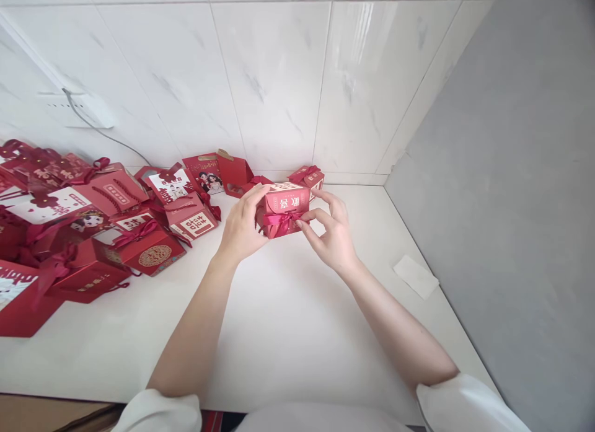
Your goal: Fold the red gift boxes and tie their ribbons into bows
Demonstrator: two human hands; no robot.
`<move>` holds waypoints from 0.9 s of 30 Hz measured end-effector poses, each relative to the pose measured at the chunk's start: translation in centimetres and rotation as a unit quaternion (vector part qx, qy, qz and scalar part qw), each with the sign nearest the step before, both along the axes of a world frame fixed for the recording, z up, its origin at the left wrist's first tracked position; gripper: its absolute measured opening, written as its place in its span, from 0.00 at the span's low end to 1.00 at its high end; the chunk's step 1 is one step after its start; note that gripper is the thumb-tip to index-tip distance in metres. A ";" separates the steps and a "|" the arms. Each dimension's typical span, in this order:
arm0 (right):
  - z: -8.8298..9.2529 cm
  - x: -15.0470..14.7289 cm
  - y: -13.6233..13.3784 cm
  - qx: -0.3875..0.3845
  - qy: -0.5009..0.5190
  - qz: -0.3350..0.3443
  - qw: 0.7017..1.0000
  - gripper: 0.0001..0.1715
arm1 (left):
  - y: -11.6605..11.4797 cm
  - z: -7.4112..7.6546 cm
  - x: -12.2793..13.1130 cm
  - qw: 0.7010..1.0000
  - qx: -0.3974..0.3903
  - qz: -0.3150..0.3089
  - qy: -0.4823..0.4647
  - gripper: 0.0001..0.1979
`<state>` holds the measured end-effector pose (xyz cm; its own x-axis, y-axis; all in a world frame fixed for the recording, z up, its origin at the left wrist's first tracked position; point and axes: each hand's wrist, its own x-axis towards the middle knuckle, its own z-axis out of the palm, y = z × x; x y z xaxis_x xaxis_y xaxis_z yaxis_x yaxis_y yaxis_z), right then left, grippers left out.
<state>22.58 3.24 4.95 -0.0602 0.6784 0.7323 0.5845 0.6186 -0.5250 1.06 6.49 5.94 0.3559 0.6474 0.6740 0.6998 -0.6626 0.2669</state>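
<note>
A small red gift box (287,201) with gold and white lettering is held up over the middle of the white table. My left hand (242,226) is closed around its left side, fingers along the top edge and thumb underneath. Across the front runs a dark pink ribbon (280,221), tied in a bow or knot. At the box's right side, my right hand (335,235) pinches the ribbon's end between thumb and finger, with other fingers near the upper right corner. Another red box (308,176) stands just behind, partly hidden.
Many red gift boxes and bags (88,215) crowd the left of the white table (279,333). Near the right edge lies a white paper piece (416,276). A tiled wall (274,79) bounds the back and a grey panel (511,190) the right. A cable (106,134) hangs at back left.
</note>
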 end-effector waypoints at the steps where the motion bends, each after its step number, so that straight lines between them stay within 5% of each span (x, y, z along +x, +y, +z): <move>1: 0.1 0.1 0.0 -0.008 0.009 0.006 1.000 0.07 | -0.1 0.1 0.0 1.000 -0.003 0.001 0.011 0.43; 8: 0.8 0.8 -0.4 -0.002 0.035 0.019 0.999 0.09 | -0.3 0.3 0.4 0.999 -0.034 0.023 -0.005 0.41; 12: 0.6 0.5 -0.4 0.069 -0.051 0.046 0.995 0.05 | -0.4 0.3 0.8 0.992 -0.088 0.038 -0.088 0.47; 21: -0.2 0.7 -0.5 0.046 -0.186 0.051 0.980 0.08 | -0.8 0.8 1.3 0.971 -0.161 -0.024 -0.177 0.48; 23: 0.3 1.0 -0.7 0.043 -0.168 0.084 0.981 0.05 | -0.7 0.8 1.0 0.970 -0.164 -0.032 -0.176 0.48; 27: 1.8 1.5 -1.3 0.023 0.007 0.071 0.997 0.16 | -0.4 0.8 0.5 0.975 -0.140 -0.063 -0.163 0.52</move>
<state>24.11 1.97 6.74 -0.1417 0.6290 0.7644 0.4821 0.7182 -0.5017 1.53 6.10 6.76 0.2420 0.7863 0.5685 0.4653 -0.6082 0.6431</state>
